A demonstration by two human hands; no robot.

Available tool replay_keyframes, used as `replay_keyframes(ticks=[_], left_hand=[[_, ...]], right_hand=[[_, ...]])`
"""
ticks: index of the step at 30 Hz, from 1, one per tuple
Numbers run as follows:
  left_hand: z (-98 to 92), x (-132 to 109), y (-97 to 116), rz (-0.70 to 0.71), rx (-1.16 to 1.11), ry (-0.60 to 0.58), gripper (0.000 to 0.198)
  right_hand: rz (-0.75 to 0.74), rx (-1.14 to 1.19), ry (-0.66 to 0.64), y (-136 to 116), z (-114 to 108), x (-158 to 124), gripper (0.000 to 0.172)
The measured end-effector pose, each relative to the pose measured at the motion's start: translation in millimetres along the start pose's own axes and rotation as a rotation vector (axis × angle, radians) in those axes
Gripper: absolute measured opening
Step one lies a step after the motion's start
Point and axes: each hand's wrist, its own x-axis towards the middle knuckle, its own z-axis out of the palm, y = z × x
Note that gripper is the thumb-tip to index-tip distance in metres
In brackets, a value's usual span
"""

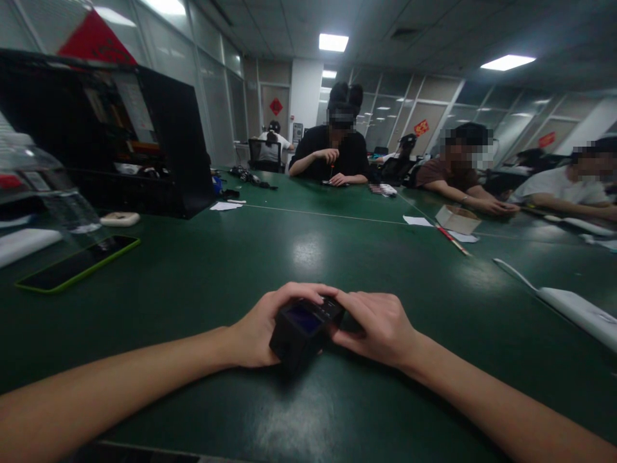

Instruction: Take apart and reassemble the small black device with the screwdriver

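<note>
A small black boxy device with a dark blue screen (304, 319) is held between both hands, low over the front middle of the table. My left hand (260, 321) wraps around its left side, with the fingers reaching over the top edge. On the other side my right hand (378, 325) grips the device's right end between thumb and forefinger. Small pale markings show on its upper face, too small to read. The hands hide its far side.
On the green table (202, 263) lie a green-edged phone (80, 262), a clear bottle (60, 186) and a large black open case (178, 141) at left. To the right are a white power strip (581, 308) and a beige box (457, 220). Several people sit around the far side.
</note>
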Motion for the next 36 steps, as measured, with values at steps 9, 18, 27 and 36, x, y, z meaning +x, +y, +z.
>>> replay_keyframes(ticks=[9, 18, 27, 36], left_hand=[[-3.3, -5.5, -6.8, -0.035, -0.008, 0.005, 0.066], [6.1, -3.3, 6.5, -0.351, -0.057, 0.147, 0.056], [5.3, 5.6, 5.7, -0.537, -0.311, 0.205, 0.054], [7.1, 7.4, 8.2, -0.539, -0.363, 0.222, 0.049]], right_hand=[[0.024, 0.024, -0.042, 0.2, 2.0, 0.1, 0.035], [0.351, 0.432, -0.182, -19.7, 5.7, 3.0, 0.025], [0.575, 0.677, -0.237, -33.1, 12.0, 9.2, 0.025], [0.603, 0.723, -0.24, -34.6, 12.4, 10.6, 0.025]])
